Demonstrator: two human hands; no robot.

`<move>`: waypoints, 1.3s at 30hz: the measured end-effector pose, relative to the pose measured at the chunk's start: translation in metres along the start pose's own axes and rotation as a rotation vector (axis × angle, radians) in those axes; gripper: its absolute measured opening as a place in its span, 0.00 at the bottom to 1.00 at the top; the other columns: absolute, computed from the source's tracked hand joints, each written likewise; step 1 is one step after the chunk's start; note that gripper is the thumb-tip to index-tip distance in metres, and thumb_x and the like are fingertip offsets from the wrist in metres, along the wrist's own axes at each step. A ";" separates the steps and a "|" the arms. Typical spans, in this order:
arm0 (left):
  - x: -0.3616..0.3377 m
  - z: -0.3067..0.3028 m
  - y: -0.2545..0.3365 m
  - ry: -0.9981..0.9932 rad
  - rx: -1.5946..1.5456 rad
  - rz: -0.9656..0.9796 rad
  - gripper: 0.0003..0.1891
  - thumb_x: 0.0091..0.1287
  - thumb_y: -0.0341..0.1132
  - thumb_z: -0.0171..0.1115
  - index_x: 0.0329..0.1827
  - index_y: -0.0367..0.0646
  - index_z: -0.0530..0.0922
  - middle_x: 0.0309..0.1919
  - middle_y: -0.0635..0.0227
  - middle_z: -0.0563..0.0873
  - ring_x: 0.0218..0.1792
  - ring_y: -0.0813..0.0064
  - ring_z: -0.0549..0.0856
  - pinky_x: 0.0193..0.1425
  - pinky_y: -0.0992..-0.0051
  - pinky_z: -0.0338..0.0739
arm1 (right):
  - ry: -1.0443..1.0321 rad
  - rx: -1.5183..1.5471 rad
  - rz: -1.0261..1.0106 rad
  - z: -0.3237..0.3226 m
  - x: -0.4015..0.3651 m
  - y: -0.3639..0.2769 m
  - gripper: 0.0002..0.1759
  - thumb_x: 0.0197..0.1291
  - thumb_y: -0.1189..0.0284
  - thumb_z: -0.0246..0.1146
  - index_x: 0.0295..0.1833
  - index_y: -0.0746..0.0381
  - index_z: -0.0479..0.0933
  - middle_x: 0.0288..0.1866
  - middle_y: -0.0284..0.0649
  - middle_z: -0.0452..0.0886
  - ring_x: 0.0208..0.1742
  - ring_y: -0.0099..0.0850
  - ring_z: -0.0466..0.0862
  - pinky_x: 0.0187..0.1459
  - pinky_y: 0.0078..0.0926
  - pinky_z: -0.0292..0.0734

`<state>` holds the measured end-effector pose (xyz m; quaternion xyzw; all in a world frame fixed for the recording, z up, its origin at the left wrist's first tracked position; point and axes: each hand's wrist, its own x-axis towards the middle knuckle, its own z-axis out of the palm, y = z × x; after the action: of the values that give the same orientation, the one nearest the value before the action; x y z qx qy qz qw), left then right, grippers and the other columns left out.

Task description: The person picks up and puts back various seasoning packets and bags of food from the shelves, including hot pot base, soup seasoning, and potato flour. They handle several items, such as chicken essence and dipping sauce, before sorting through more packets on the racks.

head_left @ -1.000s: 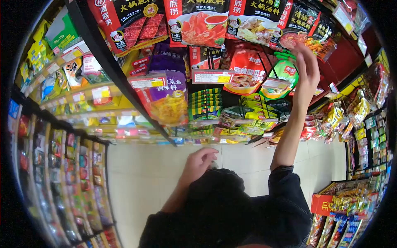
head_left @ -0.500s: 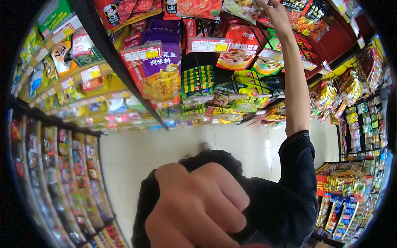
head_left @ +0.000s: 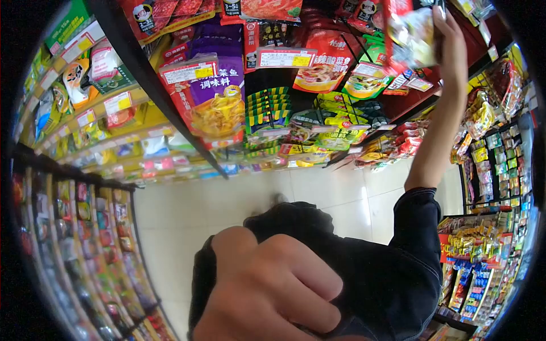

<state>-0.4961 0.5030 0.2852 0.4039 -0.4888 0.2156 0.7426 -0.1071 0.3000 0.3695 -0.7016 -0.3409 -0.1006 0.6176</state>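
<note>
High at the upper right, my right hand is closed on the edge of a seasoning packet, red with a pale food picture and smeared by motion. The packet is in front of the hanging display, near a price tag. Below and left of it hang a green-and-white packet and a red seasoning packet. Close to the camera, at the bottom middle, my left hand is curled into a fist, its knuckles toward me. Whatever it may hold is hidden behind the fingers.
Purple seasoning packets hang left of centre beside a dark upright post. Shelves of bagged goods line the left. More hanging packets and a low snack rack stand right. Pale floor tiles lie below.
My right hand has moved right, bringing the packet away from its place in the upper row of the display. The view has shifted slightly. My left fist has barely moved.
</note>
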 end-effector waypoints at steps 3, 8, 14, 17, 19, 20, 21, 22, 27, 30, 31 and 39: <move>0.001 -0.002 -0.003 0.007 0.014 0.001 0.03 0.72 0.32 0.56 0.41 0.45 0.77 0.31 0.59 0.87 0.27 0.64 0.83 0.33 0.65 0.76 | -0.133 0.078 0.153 -0.010 -0.028 -0.030 0.21 0.77 0.64 0.61 0.67 0.65 0.78 0.54 0.34 0.87 0.49 0.20 0.87 0.56 0.20 0.78; 0.003 -0.006 -0.006 0.047 0.079 -0.018 0.03 0.71 0.31 0.57 0.38 0.44 0.77 0.31 0.59 0.86 0.30 0.63 0.83 0.35 0.64 0.76 | -0.121 -0.156 0.080 -0.011 -0.106 -0.021 0.30 0.75 0.62 0.62 0.76 0.66 0.71 0.58 0.34 0.84 0.55 0.21 0.82 0.60 0.21 0.73; -0.038 -0.032 -0.035 0.407 0.894 -0.465 0.03 0.67 0.27 0.62 0.41 0.40 0.80 0.35 0.59 0.87 0.35 0.60 0.86 0.42 0.60 0.78 | -0.387 -0.186 0.541 0.028 -0.219 0.096 0.31 0.72 0.65 0.67 0.76 0.65 0.71 0.35 0.30 0.79 0.26 0.16 0.73 0.26 0.20 0.68; -0.081 -0.088 -0.117 0.272 1.565 -0.412 0.15 0.66 0.24 0.65 0.56 0.38 0.82 0.52 0.58 0.87 0.53 0.54 0.84 0.61 0.57 0.77 | -0.354 -0.107 0.435 0.112 -0.241 0.136 0.23 0.75 0.64 0.64 0.69 0.63 0.76 0.26 0.28 0.77 0.22 0.16 0.72 0.25 0.21 0.65; -0.093 -0.108 -0.138 0.144 1.781 -0.487 0.27 0.68 0.31 0.64 0.71 0.40 0.75 0.76 0.51 0.70 0.71 0.45 0.73 0.74 0.49 0.66 | -0.276 -0.103 0.393 0.147 -0.240 0.130 0.18 0.76 0.65 0.63 0.65 0.62 0.77 0.21 0.30 0.76 0.21 0.17 0.72 0.23 0.22 0.64; -0.093 -0.116 -0.142 0.149 1.851 -0.503 0.29 0.68 0.32 0.64 0.74 0.41 0.73 0.77 0.50 0.68 0.74 0.45 0.70 0.76 0.46 0.63 | -0.252 -0.091 0.368 0.160 -0.237 0.132 0.18 0.76 0.65 0.63 0.65 0.61 0.76 0.20 0.33 0.76 0.19 0.18 0.72 0.22 0.24 0.64; -0.091 -0.123 -0.146 0.158 1.922 -0.515 0.31 0.69 0.34 0.63 0.76 0.42 0.71 0.79 0.50 0.66 0.76 0.46 0.68 0.78 0.44 0.59 | -0.230 -0.082 0.341 0.171 -0.235 0.133 0.18 0.76 0.65 0.62 0.66 0.61 0.76 0.18 0.35 0.75 0.18 0.19 0.71 0.22 0.26 0.64; -0.090 -0.132 -0.148 0.141 1.952 -0.519 0.33 0.69 0.36 0.64 0.78 0.42 0.69 0.80 0.50 0.65 0.79 0.46 0.65 0.80 0.39 0.54 | -0.177 -0.035 0.335 0.181 -0.233 0.130 0.19 0.77 0.65 0.62 0.67 0.61 0.75 0.18 0.35 0.75 0.17 0.19 0.71 0.21 0.26 0.63; -0.073 -0.151 -0.150 0.169 2.067 -0.414 0.31 0.69 0.39 0.63 0.76 0.41 0.70 0.75 0.48 0.70 0.77 0.44 0.67 0.79 0.33 0.51 | -0.097 0.132 0.293 0.210 -0.221 0.136 0.23 0.78 0.64 0.60 0.71 0.62 0.72 0.20 0.37 0.78 0.17 0.20 0.73 0.21 0.26 0.65; -0.070 -0.170 -0.158 0.182 2.107 -0.321 0.28 0.69 0.39 0.63 0.71 0.40 0.72 0.67 0.48 0.75 0.71 0.43 0.71 0.77 0.33 0.53 | -0.065 0.165 0.238 0.221 -0.212 0.137 0.25 0.78 0.62 0.60 0.73 0.62 0.70 0.22 0.39 0.80 0.19 0.21 0.76 0.23 0.26 0.70; -0.069 -0.173 -0.159 0.179 2.116 -0.314 0.27 0.69 0.39 0.63 0.70 0.40 0.73 0.66 0.49 0.76 0.70 0.43 0.71 0.77 0.34 0.54 | -0.065 0.172 0.240 0.222 -0.211 0.141 0.24 0.78 0.62 0.60 0.72 0.62 0.70 0.23 0.39 0.80 0.19 0.21 0.76 0.23 0.27 0.70; -0.066 -0.169 -0.160 0.185 2.187 -0.311 0.25 0.67 0.40 0.65 0.67 0.42 0.77 0.63 0.54 0.78 0.67 0.50 0.74 0.77 0.41 0.55 | -0.109 0.199 0.298 0.217 -0.217 0.147 0.24 0.79 0.59 0.59 0.71 0.60 0.69 0.22 0.37 0.80 0.20 0.22 0.78 0.23 0.26 0.70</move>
<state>-0.3169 0.5524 0.1302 0.8812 0.0783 0.4647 0.0380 -0.2416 0.4251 0.0830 -0.6842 -0.2745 0.0645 0.6726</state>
